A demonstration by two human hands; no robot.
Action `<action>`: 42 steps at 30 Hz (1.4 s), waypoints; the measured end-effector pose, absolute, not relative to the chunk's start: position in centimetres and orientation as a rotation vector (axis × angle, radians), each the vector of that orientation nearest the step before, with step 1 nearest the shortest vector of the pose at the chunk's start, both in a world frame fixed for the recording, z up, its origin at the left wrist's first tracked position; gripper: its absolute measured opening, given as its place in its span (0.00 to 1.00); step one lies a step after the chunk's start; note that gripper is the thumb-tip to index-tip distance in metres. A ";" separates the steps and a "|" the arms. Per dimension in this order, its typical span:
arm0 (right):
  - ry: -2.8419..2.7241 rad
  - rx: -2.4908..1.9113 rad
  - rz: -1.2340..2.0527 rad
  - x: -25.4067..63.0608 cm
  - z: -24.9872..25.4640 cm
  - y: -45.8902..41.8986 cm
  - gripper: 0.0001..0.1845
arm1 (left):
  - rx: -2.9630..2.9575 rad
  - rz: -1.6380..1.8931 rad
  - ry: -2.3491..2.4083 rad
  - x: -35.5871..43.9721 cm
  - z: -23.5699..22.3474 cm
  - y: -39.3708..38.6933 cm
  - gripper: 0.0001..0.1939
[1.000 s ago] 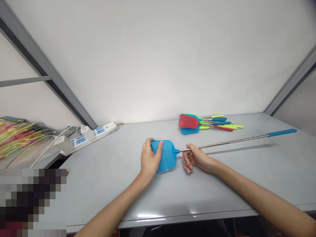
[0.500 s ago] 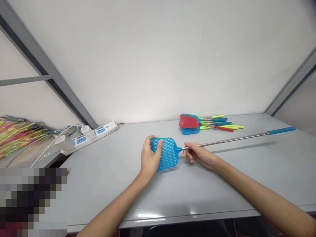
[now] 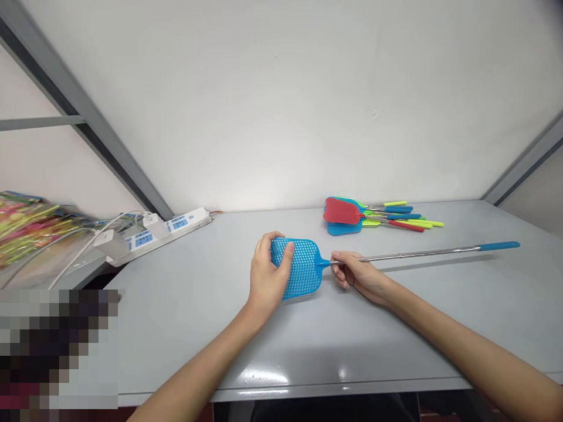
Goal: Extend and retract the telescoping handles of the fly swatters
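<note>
A blue fly swatter [image 3: 304, 269] with a perforated head and a long, extended metal rod is held above the table in both hands. My left hand [image 3: 268, 272] grips the far left side of the head, thumb on top and fingers curled round the edge. Just right of the head's neck, my right hand [image 3: 352, 269] pinches the rod between thumb and fingers. The rod runs on to the right and ends in a blue handle [image 3: 499, 246]. Behind the hands lies a pile of fly swatters, a red fly swatter [image 3: 341, 211] uppermost, with blue and yellow-green ones beneath.
On the left of the grey table [image 3: 185, 328] lies a white power strip [image 3: 162, 234] with plugged-in adapters and cables. Beyond it are colourful packaged items [image 3: 30, 228]. A white wall [image 3: 264, 117] rises behind the table. A pixelated patch covers the lower left corner.
The swatter's handle end has dropped lower, bringing the rod nearer to level. Both hands keep their hold. The whole view has shifted slightly.
</note>
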State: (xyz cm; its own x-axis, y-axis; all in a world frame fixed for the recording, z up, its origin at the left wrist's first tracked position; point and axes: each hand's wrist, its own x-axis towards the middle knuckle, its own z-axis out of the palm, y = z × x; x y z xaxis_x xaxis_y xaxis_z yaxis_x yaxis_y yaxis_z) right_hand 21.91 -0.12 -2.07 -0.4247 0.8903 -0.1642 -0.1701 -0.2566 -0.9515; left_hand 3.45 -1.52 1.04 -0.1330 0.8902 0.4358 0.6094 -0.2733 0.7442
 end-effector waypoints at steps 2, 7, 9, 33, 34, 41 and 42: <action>-1.205 -0.963 1.776 21.9 -2.1 -0.1 0.16 | 1.857 1.369 1.676 3.5 1.1 -1.5 0.11; -1.181 -0.949 1.768 21.8 -2.1 -0.1 0.14 | 1.870 1.355 1.679 3.4 1.1 -1.6 0.12; -1.175 -0.954 1.765 21.8 -2.1 0.0 0.13 | 1.874 1.352 1.682 3.4 1.1 -1.6 0.12; -0.976 -0.977 1.746 21.8 -2.7 0.4 0.12 | 1.909 1.317 1.641 3.4 0.6 -1.0 0.11; -0.974 -0.976 1.747 21.8 -2.7 0.4 0.13 | 1.905 1.312 1.642 3.4 0.5 -0.9 0.11; -0.940 -0.976 1.769 21.9 -2.8 0.4 0.11 | 1.890 1.299 1.633 3.3 -0.1 -0.5 0.11; -0.939 -0.979 1.766 21.9 -2.8 0.4 0.11 | 1.883 1.292 1.636 3.3 -0.2 -0.4 0.11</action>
State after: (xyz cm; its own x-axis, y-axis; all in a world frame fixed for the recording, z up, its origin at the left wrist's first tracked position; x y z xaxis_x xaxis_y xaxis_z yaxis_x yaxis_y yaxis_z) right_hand 21.92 0.44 -2.79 -0.2991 0.9267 -0.2274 -0.3296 -0.3240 -0.8868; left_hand 3.30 -0.44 -0.17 -0.0716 0.9093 0.4098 0.6093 -0.2854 0.7398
